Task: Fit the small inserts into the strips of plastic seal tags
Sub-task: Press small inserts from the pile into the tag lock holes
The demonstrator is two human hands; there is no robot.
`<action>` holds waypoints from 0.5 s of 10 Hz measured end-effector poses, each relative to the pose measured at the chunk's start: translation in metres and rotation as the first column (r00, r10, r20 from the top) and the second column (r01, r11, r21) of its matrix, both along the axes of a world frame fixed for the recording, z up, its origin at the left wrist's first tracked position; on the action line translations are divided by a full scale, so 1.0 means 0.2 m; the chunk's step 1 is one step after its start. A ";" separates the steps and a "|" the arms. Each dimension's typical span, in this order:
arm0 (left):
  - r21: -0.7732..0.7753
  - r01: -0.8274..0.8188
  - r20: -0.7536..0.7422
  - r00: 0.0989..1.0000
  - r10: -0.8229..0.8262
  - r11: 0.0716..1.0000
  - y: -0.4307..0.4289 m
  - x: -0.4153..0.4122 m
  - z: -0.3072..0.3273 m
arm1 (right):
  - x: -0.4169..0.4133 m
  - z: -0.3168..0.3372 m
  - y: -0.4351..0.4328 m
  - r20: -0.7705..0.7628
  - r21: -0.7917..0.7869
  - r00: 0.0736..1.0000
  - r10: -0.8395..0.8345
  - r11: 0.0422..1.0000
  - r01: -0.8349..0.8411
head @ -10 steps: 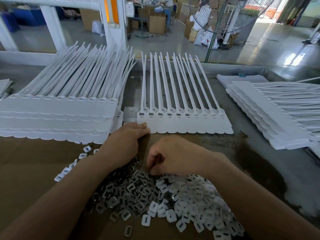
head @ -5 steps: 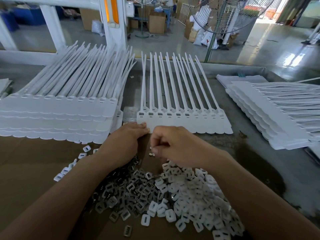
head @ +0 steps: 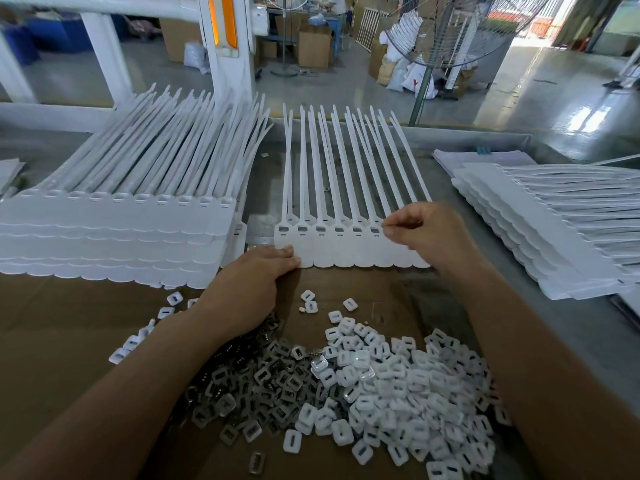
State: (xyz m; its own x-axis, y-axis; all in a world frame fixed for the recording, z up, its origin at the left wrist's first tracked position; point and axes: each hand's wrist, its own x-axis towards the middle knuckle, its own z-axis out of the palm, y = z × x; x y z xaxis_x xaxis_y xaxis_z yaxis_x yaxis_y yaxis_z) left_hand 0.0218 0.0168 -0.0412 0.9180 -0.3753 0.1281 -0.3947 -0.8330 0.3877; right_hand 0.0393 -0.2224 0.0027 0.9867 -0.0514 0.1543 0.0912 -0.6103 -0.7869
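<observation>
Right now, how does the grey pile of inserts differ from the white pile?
The grey pile is dark and metallic-looking; the white pile is pale. The grey pile lies to the left; the white pile lies to the right and spreads wider. Both hold small slotted rectangles on the cardboard.

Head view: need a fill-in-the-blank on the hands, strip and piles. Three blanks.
The left hand presses the middle strip's near ____ corner.
The right hand, fingertips pinched, is over that strip's ____ end.
The grey pile and white pile lie on brown ____.
Missing: left; right; cardboard.
</observation>
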 end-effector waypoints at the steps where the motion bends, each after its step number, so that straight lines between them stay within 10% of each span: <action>1: -0.007 0.000 0.003 1.000 0.000 1.000 0.00 0.00 0.00 | 0.07 -0.03 -0.06 0.004 0.037 0.995 -0.096 0.995 0.096; 5: -0.023 -0.009 -0.017 1.000 0.009 1.000 0.00 -0.01 0.00 | 0.18 -0.13 -0.09 -0.087 -0.111 0.984 -0.155 0.983 0.146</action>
State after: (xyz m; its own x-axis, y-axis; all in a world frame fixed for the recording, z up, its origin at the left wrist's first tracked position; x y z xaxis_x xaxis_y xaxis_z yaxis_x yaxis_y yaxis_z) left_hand 0.0196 0.0172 -0.0410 0.9234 -0.3643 0.1208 -0.3805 -0.8274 0.4130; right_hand 0.0762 -0.2397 -0.0228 0.9793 -0.1891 0.0729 -0.0797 -0.6901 -0.7193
